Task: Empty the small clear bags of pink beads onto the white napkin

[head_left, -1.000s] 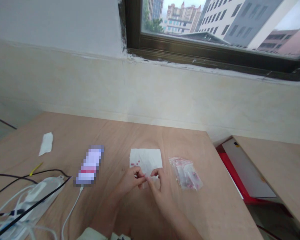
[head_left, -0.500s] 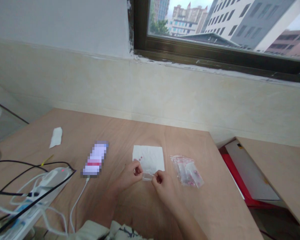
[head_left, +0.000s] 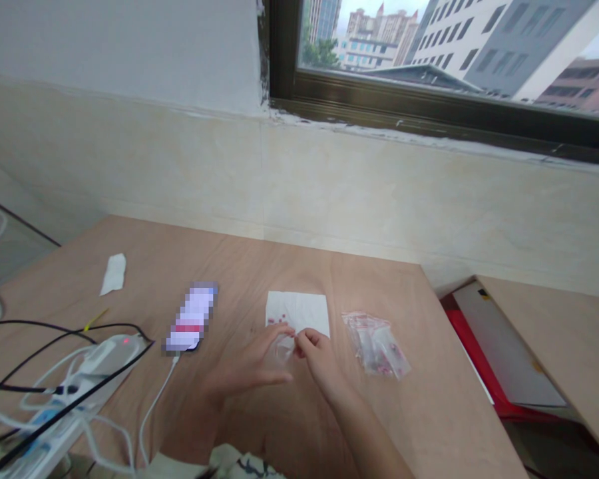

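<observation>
My right hand (head_left: pixel 318 359) pinches the edge of a small clear plastic bag (head_left: pixel 283 348) over the near edge of a white paper sheet (head_left: pixel 304 309). My left hand (head_left: pixel 249 364) is spread around the bag's left side, thumb well apart from the fingers, its fingertips close to the right hand's. Whether those fingertips touch the bag I cannot tell. A few small red bits (head_left: pixel 278 320) lie on the left part of the paper, just beyond the left fingers.
Right of the paper lies a pile of clear zip bags (head_left: pixel 377 342) with red edges. A phone (head_left: pixel 192 316) on a charging cable and a white scrap (head_left: pixel 113 273) are to the left. A power strip (head_left: pixel 102 366) with tangled cables fills the lower left. The table (head_left: pixel 429 412) ends at right.
My left hand has let go of the bag's left side and spread its fingers. My right hand has shifted slightly left and up, with the bag still in its pinch.
</observation>
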`<action>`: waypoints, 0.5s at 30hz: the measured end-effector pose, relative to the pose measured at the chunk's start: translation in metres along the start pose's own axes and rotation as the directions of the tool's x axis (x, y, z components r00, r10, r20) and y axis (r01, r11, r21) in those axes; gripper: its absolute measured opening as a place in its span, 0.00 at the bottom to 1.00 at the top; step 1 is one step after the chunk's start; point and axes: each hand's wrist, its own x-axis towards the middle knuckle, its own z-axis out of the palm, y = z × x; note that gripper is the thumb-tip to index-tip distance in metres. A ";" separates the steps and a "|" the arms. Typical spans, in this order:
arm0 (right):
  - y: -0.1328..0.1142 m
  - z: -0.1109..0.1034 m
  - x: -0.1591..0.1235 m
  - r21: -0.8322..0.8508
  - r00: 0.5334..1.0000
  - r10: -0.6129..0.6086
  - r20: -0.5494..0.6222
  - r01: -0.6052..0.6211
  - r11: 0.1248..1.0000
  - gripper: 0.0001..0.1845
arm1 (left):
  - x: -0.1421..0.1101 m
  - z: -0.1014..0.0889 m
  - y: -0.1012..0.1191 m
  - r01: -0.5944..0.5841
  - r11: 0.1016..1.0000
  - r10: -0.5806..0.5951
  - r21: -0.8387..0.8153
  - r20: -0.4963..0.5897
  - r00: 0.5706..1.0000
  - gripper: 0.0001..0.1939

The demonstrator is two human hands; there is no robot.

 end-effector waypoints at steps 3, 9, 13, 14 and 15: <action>0.009 0.007 0.020 0.033 0.997 -0.007 0.072 0.005 0.999 0.12 | -0.002 -0.004 -0.012 0.077 0.997 -0.076 0.001 -0.162 0.984 0.22; 0.037 0.013 0.063 -0.498 0.959 -0.276 -0.065 0.208 0.842 0.10 | -0.002 -0.019 -0.035 0.203 0.977 -0.177 0.065 -0.284 0.942 0.25; 0.046 0.014 0.076 -0.629 0.953 -0.302 0.022 0.248 0.737 0.10 | 0.001 -0.019 -0.050 0.219 0.969 -0.170 0.116 -0.330 0.929 0.26; 0.047 0.014 0.077 -0.642 0.952 -0.305 0.032 0.254 0.723 0.10 | 0.003 -0.017 -0.054 0.230 0.966 -0.177 0.121 -0.339 0.924 0.26; 0.047 0.013 0.078 -0.649 0.950 -0.309 0.036 0.257 0.716 0.09 | 0.004 -0.016 -0.059 0.239 0.963 -0.183 0.125 -0.345 0.921 0.26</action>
